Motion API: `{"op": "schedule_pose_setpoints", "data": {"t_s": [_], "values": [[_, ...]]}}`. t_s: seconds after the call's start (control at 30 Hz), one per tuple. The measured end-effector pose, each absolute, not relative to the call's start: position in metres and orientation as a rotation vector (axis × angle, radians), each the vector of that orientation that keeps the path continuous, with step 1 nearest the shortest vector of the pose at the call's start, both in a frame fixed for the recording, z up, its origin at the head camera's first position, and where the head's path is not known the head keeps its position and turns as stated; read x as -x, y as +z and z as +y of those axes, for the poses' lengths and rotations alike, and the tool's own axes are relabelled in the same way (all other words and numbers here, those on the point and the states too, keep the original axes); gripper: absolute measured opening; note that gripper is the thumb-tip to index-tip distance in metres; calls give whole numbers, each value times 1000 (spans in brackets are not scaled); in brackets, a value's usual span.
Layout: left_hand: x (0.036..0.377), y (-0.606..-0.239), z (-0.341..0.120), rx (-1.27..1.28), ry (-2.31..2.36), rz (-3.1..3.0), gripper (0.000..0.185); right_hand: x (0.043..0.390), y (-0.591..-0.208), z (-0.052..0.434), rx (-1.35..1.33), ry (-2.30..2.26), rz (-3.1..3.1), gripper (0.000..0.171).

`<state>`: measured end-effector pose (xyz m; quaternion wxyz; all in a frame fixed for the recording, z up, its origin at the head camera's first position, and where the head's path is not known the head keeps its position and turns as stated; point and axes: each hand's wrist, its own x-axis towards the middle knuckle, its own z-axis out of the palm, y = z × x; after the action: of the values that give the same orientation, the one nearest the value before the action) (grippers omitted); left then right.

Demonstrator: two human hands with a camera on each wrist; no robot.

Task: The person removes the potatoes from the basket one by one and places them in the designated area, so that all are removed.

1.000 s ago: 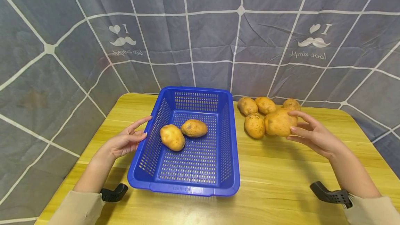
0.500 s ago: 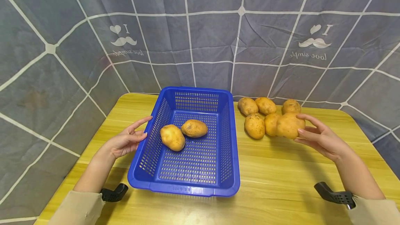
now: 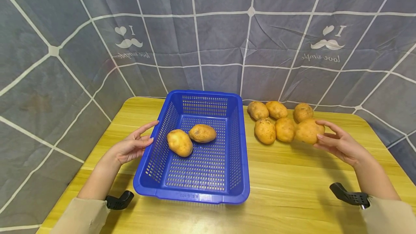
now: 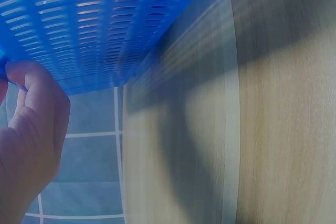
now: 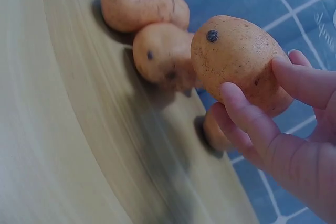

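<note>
My right hand (image 3: 341, 142) pinches a yellow-brown potato (image 3: 310, 131) between thumb and fingers, at the right end of the potato group. In the right wrist view this potato (image 5: 236, 61) appears held off the wooden table, with a dark spot on its skin. My left hand (image 3: 133, 145) holds the left rim of a blue perforated plastic basket (image 3: 208, 198). The left wrist view shows the fingers (image 4: 39, 85) curled at the rim. Inside the basket lie two potatoes, one rounder (image 3: 180, 143) and one longer (image 3: 202, 133).
Several potatoes (image 3: 265, 131) lie on the table right of the basket, including one (image 3: 285, 129) beside the held one and another (image 3: 303, 112) behind it. A grey curtain with white lines (image 3: 221, 39) hangs behind the wooden table (image 3: 292, 190).
My right hand has moved to the right with the potato, uncovering the potato behind it. The left hand and the basket have stayed nearly still.
</note>
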<state>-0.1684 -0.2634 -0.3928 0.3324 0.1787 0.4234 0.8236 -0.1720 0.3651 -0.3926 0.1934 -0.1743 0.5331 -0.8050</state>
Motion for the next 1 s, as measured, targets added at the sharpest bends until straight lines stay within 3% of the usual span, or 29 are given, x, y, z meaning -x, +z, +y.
{"op": "schedule_pose_setpoints", "data": {"t_s": [0.63,1.0], "values": [[168,-393,-263,-453,2151,1102,55,182,-432,381,395,-2394,1470,50],[168,-392,-263,-450,2150,1102,55,184,-437,377,275,-2441,1438,48]]}}
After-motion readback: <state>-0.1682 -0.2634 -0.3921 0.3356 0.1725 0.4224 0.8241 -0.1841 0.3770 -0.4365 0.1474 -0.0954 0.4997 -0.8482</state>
